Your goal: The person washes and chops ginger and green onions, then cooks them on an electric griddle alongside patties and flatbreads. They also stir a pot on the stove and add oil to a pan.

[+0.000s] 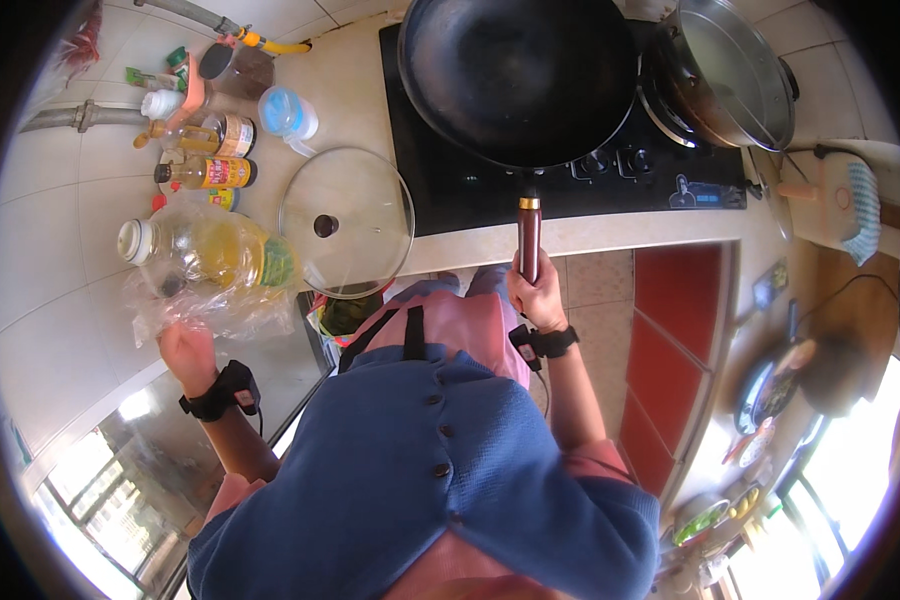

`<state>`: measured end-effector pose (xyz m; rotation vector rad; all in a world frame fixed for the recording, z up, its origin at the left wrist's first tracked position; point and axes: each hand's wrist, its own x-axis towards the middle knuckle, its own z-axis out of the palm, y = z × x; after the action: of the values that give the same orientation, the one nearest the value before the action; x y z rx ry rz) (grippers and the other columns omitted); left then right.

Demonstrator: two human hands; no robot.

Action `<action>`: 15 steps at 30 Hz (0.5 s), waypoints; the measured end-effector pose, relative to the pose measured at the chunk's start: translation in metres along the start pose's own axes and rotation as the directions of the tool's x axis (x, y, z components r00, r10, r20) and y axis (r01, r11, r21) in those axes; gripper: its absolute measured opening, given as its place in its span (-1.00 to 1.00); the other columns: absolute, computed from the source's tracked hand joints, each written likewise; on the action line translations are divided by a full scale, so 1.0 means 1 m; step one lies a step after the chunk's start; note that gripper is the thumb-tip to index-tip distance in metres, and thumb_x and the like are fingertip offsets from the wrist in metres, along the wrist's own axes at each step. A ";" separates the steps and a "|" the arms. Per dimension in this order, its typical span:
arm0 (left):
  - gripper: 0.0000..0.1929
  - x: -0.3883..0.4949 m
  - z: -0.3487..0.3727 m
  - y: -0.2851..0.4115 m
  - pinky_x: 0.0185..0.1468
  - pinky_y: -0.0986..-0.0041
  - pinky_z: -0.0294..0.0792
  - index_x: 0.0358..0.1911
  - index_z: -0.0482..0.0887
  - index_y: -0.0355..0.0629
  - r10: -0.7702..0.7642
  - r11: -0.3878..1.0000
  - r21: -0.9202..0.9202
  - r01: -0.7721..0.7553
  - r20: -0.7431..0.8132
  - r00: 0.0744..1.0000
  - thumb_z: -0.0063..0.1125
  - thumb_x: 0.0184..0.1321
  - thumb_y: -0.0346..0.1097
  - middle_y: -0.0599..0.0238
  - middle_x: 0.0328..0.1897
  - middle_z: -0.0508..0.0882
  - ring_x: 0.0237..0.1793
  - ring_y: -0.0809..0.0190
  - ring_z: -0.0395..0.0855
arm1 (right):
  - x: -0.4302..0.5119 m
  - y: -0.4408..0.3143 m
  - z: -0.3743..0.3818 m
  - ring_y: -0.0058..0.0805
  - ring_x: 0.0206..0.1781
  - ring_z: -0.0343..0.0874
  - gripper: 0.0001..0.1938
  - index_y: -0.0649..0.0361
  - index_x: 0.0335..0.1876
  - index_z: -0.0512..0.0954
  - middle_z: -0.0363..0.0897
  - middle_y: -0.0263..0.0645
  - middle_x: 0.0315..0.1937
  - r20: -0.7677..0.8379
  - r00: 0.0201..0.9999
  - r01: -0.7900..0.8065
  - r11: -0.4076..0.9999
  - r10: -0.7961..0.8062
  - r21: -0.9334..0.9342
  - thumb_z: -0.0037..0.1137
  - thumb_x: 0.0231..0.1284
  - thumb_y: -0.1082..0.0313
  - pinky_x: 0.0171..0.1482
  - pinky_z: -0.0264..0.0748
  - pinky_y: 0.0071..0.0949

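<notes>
My right hand (538, 292) is closed round the brown handle (529, 240) of a black wok (521, 75), which is over the black glass cooktop (457, 187). At the left, my left hand (186, 352) touches the lower edge of a crumpled clear plastic bag (217, 315); whether its fingers grip the film cannot be told. The bag lies round a large oil bottle (225, 251) with a white cap. Between that bottle and the cooktop is a glass lid (360, 217) with a dark knob.
A steel pot (735, 75) holding cloudy liquid stands right of the wok. Along the left wall are sauce bottles (210, 172), a dark jar (238, 69) and a blue-lidded container (286, 112). Plates of food (772, 390) and a bowl of greens (701, 521) are at the lower right.
</notes>
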<state>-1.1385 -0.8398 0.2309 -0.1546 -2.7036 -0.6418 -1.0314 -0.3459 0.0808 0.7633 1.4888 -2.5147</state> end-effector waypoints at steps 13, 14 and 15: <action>-0.54 -0.026 0.025 -0.034 0.14 0.33 0.33 0.13 0.45 -0.21 -0.427 0.249 -0.909 0.335 0.208 0.880 -0.10 0.08 -0.50 0.27 0.04 0.55 0.06 0.19 0.49 | -0.010 -0.090 0.040 -0.65 -0.73 0.31 -0.89 0.26 -0.25 0.36 0.39 -0.36 -0.64 0.044 0.983 -0.164 0.962 0.177 -0.217 0.02 0.15 0.51 -0.66 0.20 -0.65; -0.52 -0.031 0.025 -0.039 0.14 0.33 0.33 0.16 0.43 -0.21 -0.411 0.246 -0.910 0.333 0.213 0.886 -0.09 0.08 -0.50 0.26 0.06 0.55 0.07 0.18 0.49 | -0.008 -0.091 0.045 -0.64 -0.73 0.31 -0.89 0.26 -0.25 0.36 0.38 -0.35 -0.64 0.038 0.982 -0.174 0.964 0.185 -0.200 0.02 0.14 0.52 -0.66 0.20 -0.65; -0.51 -0.038 0.025 -0.045 0.15 0.33 0.33 0.18 0.41 -0.21 -0.406 0.152 -0.936 0.318 0.234 0.883 -0.08 0.09 -0.50 0.26 0.07 0.54 0.08 0.17 0.49 | -0.007 -0.091 0.049 -0.64 -0.74 0.30 -0.88 0.26 -0.25 0.36 0.38 -0.35 -0.64 0.036 0.981 -0.181 0.968 0.191 -0.176 0.02 0.14 0.52 -0.66 0.20 -0.65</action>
<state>-1.1193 -0.8693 0.1778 0.2596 -1.7726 -2.3760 -1.0745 -0.3428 0.1748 0.7631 1.5154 -2.2202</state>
